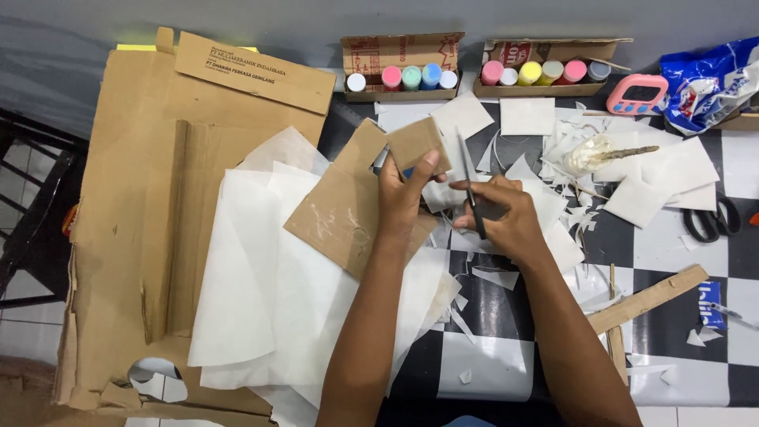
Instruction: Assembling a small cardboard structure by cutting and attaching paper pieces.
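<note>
**Cardboard under the scissors on a checkered worktop**

Black-and-white checkered tabletop (696, 372), littered with white paper offcuts (632, 190), carries the work near its middle. The left hand (405, 194) pinches a brown, flat, irregular piece of corrugated cardboard (348, 209) between thumb and fingers, lifted just above large white paper sheets (269, 300). The right hand (506, 217) is closed around the handles of grey-bladed scissors (468, 186), blades pointing toward the far edge, just beside the cardboard. The left thumb sits close to the blades, so a slip could nick it; the stiff board may also twist and tear the cut. Its surface looks scuffed, with pale glue marks and a notched upper edge
</note>
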